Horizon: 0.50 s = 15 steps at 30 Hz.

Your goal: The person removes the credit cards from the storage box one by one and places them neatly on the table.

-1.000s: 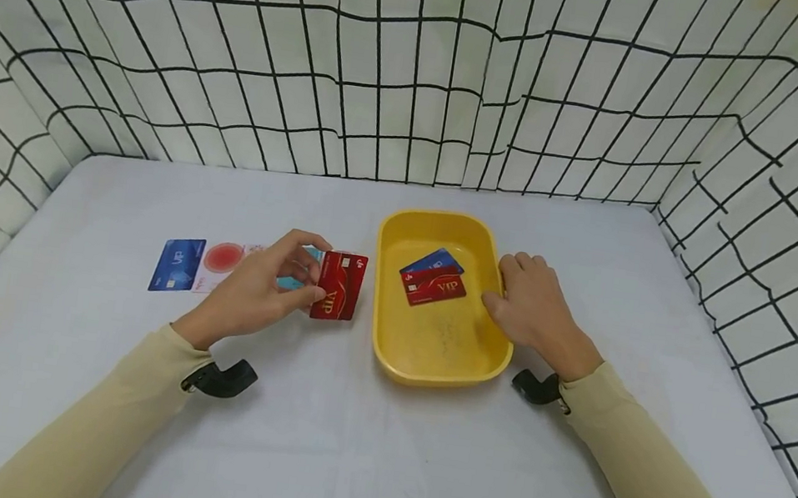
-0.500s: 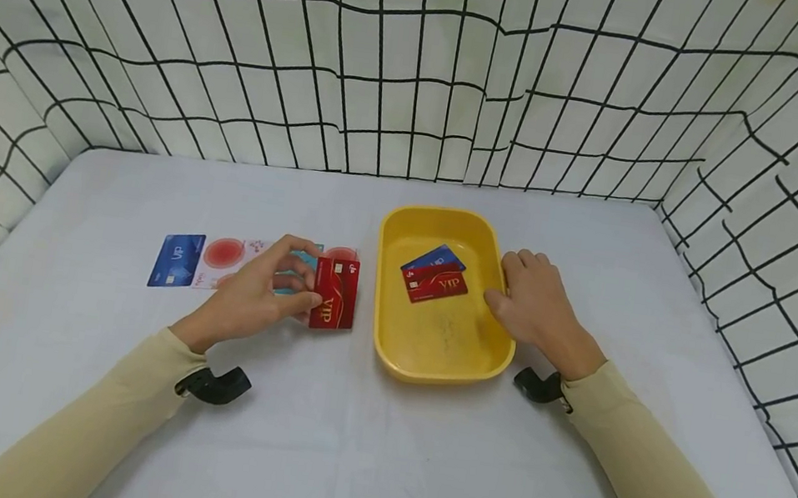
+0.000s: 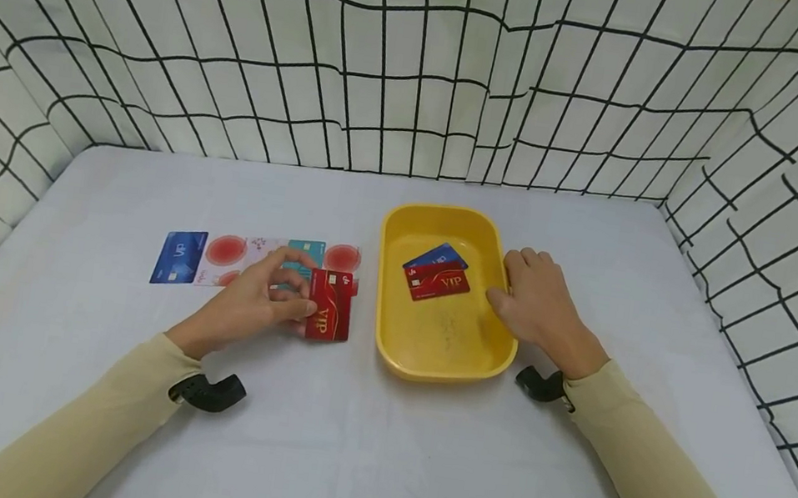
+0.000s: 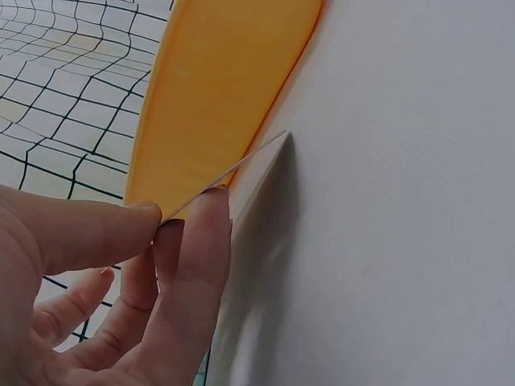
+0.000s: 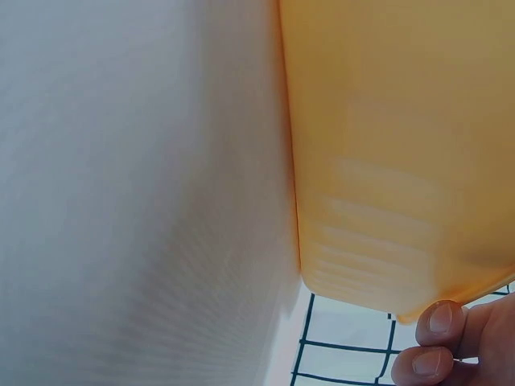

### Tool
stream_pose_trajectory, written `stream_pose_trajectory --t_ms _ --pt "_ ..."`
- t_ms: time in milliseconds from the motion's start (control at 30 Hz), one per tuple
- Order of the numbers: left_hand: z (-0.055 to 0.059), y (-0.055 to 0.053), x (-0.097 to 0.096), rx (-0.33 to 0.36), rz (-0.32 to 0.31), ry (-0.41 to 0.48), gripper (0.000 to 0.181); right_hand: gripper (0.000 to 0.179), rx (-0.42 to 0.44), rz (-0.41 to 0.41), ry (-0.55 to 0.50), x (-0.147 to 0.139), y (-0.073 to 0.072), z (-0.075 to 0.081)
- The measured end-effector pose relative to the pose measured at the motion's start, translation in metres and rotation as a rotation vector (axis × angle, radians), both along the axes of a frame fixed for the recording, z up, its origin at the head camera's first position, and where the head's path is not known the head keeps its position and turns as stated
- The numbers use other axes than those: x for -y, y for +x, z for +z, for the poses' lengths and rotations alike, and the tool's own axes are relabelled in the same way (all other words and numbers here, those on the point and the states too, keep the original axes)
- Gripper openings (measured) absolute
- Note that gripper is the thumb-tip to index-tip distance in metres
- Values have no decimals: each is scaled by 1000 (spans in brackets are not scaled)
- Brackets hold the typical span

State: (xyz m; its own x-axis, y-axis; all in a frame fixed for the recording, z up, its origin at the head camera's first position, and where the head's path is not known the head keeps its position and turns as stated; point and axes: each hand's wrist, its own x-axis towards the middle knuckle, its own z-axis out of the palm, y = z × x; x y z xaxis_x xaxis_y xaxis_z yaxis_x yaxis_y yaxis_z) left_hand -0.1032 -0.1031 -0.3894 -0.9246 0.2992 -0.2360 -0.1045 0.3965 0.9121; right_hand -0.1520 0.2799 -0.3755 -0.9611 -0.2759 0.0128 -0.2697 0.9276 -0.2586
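My left hand [image 3: 252, 301] pinches a red VIP card [image 3: 331, 307] by its left side, between thumb and fingers. The left wrist view has this card [image 4: 225, 175] edge-on, with its far corner close over the white table. My right hand [image 3: 541, 310] grips the right rim of a yellow tray [image 3: 443, 343], fingers at the edge. Inside the tray, another red VIP card [image 3: 437, 283] overlaps a blue card [image 3: 437, 256]. Behind and left of my left hand lie a blue VIP card [image 3: 178, 258], a teal card [image 3: 308, 250] and pale cards with red circles [image 3: 226, 250], partly hidden by the hand.
A black wire grid [image 3: 421, 79] with white behind it encloses the back and both sides of the white-covered table [image 3: 372, 456]. Dark wrist devices [image 3: 207, 394] sit below each cuff of the tan sleeves.
My left hand has lowered the red card toward the front and slightly left, uncovering more of the teal card and a red circle behind. My right hand keeps its grip on the tray rim.
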Motion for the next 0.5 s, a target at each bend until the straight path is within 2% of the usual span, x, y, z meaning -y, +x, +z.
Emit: stream_pose_trajectory --t_ms 267,500 --pt "-4 3 -2 52 -7 27 59 33 7 -2 13 0 0 0" --pt "-7 5 -3 69 7 -8 58 32 2 -3 16 0 -1 -1"
